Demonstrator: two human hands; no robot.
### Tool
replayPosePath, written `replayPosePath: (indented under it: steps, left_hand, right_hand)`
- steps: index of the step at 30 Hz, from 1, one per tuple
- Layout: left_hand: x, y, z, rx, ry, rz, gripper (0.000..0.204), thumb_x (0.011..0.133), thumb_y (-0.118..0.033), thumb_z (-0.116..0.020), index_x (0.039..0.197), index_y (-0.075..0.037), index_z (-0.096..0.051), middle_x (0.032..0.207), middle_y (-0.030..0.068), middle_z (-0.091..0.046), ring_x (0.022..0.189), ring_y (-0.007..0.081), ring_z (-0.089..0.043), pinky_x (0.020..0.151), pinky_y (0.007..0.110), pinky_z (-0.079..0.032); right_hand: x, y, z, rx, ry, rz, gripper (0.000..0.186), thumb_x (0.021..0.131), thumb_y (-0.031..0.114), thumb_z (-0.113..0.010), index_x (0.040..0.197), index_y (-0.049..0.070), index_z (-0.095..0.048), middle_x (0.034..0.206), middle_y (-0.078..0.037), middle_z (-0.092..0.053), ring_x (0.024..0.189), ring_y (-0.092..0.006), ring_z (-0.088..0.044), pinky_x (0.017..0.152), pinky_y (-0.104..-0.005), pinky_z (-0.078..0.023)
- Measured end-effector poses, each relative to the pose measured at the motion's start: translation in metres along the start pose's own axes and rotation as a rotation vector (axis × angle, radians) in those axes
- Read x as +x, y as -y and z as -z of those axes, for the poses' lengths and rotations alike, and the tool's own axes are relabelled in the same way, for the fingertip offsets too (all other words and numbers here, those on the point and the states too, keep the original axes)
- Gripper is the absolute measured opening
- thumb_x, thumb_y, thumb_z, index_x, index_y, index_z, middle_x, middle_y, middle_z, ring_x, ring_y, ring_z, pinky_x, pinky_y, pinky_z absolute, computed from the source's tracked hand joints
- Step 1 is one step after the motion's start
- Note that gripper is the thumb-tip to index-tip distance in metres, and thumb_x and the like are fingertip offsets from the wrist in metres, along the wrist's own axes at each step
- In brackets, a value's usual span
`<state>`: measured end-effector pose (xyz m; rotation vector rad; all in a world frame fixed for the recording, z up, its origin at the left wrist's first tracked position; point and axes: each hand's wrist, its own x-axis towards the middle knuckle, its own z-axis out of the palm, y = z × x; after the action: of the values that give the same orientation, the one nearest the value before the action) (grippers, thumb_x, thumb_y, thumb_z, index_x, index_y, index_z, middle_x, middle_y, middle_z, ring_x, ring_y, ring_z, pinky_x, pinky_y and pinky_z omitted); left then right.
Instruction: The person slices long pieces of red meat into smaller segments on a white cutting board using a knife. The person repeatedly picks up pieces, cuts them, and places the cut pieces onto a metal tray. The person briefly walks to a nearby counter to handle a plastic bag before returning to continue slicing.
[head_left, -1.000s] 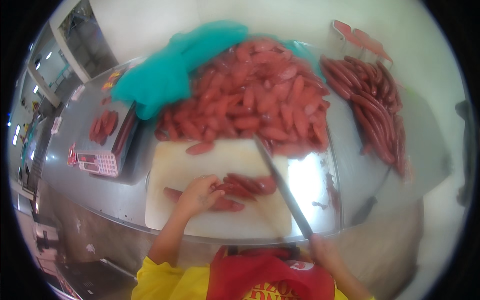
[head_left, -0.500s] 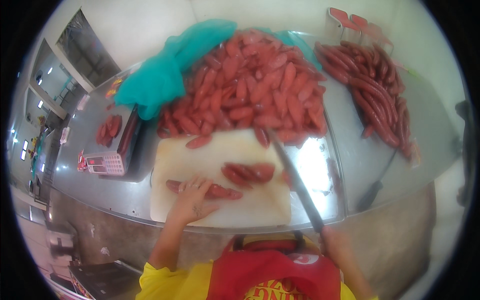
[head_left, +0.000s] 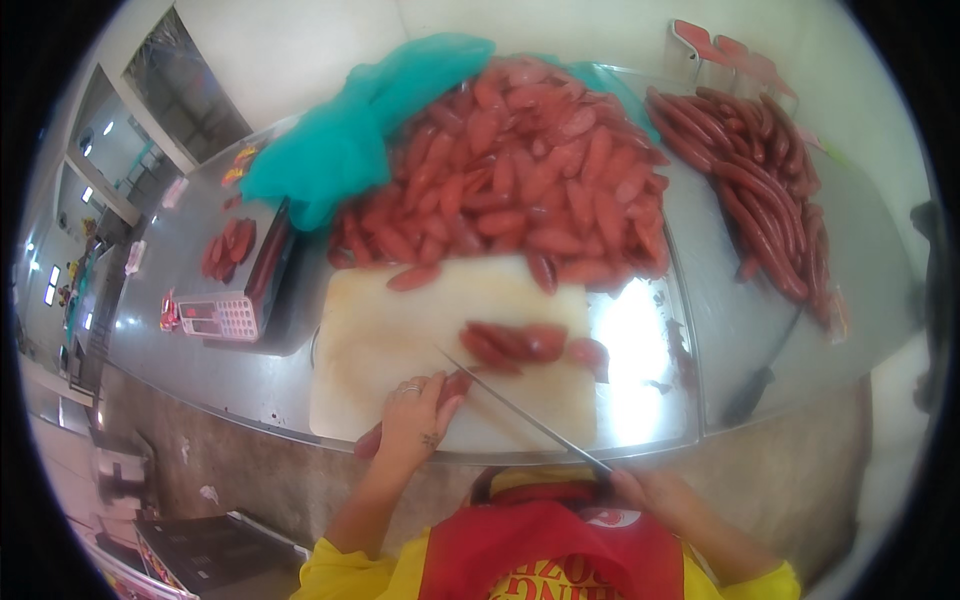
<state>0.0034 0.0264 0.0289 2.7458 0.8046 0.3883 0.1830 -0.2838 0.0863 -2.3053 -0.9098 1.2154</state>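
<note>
My left hand (head_left: 412, 420) is closed over a whole red sausage (head_left: 370, 441) near the front of the white cutting board (head_left: 372, 310). One end of the sausage shows past my thumb. In my right hand (head_left: 640, 488), at the table's front edge, is the handle of a long knife (head_left: 525, 415). Its blade slants across the board, and the tip lies just beyond the sausage's far end; whether it touches cannot be made out. Several cut sausage pieces (head_left: 513, 343) lie together on the board's right half, with another piece (head_left: 588, 356) by its right edge.
A large heap of cut sausage (head_left: 520, 190) lies behind the board, beside a teal bag (head_left: 335, 150). A scale (head_left: 220, 316) stands left, with sausage pieces (head_left: 228, 250) on it. To the right are whole sausages (head_left: 765, 195) and a black-handled knife (head_left: 748, 395).
My left hand has drawn the sausage nearer and turned it diagonally. The knife has swung left from beside the board to across it, its tip now by the sausage.
</note>
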Motion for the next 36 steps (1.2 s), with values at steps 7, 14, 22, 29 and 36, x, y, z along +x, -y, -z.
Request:
replayPosePath:
  steps: [7, 14, 22, 29, 36]
  left_hand:
    - [-0.01, -0.007, -0.012, 0.147, -0.126, -0.077, 0.046, 0.082, -0.028, -0.07, 0.119, -0.003, -0.059, 0.106, 0.0133, -0.062, 0.095, 0.0304, -0.058, 0.084, 0.042, -0.043]
    - [-0.024, -0.007, -0.017, 0.145, -0.158, -0.074, 0.053, 0.083, -0.026, -0.07, 0.129, -0.003, -0.053, 0.111, 0.0151, -0.061, 0.099, 0.0323, -0.056, 0.087, 0.043, -0.042]
    - [0.031, 0.045, 0.009, 0.174, -0.141, -0.076, 0.05, 0.084, -0.022, -0.068, 0.128, -0.003, -0.052, 0.109, 0.0186, -0.062, 0.098, 0.0375, -0.057, 0.088, 0.046, -0.044]
    - [0.022, -0.047, -0.027, -0.047, 0.035, -0.304, 0.035, 0.082, -0.015, -0.068, 0.113, -0.004, -0.058, 0.099, 0.0171, -0.062, 0.092, 0.035, -0.06, 0.079, 0.042, -0.05]
    - [0.048, -0.091, -0.049, -0.183, 0.172, -0.526, 0.027, 0.083, -0.011, -0.066, 0.107, -0.004, -0.058, 0.096, 0.0161, -0.061, 0.089, 0.0346, -0.059, 0.079, 0.042, -0.051]
  right_hand:
    - [0.023, 0.029, -0.015, -0.218, -0.074, 0.057, 0.057, 0.098, 0.054, -0.041, 0.092, 0.002, -0.062, 0.074, -0.025, -0.065, 0.074, -0.0444, -0.064, 0.064, -0.0509, -0.051]
    - [0.058, 0.054, -0.023, -0.207, -0.065, 0.281, 0.063, 0.099, 0.054, -0.037, 0.092, -0.002, -0.065, 0.083, -0.026, -0.067, 0.076, -0.0437, -0.065, 0.064, -0.0508, -0.052]
    - [-0.012, -0.009, 0.026, 0.0, 0.118, -0.182, 0.076, 0.096, 0.064, -0.032, 0.091, -0.002, -0.068, 0.077, -0.021, -0.066, 0.072, -0.0375, -0.065, 0.073, -0.0433, -0.051]
    - [-0.053, -0.03, 0.036, 0.591, -0.184, -0.31, 0.066, 0.097, 0.061, -0.04, 0.081, 0.0, -0.062, 0.058, -0.005, -0.055, 0.05, -0.0135, -0.054, 0.048, -0.0273, -0.043]
    - [-0.058, -0.043, 0.025, 0.698, -0.339, -0.368, 0.067, 0.096, 0.061, -0.039, 0.08, 0.0, -0.061, 0.059, -0.005, -0.055, 0.048, -0.0133, -0.053, 0.045, -0.0269, -0.042]
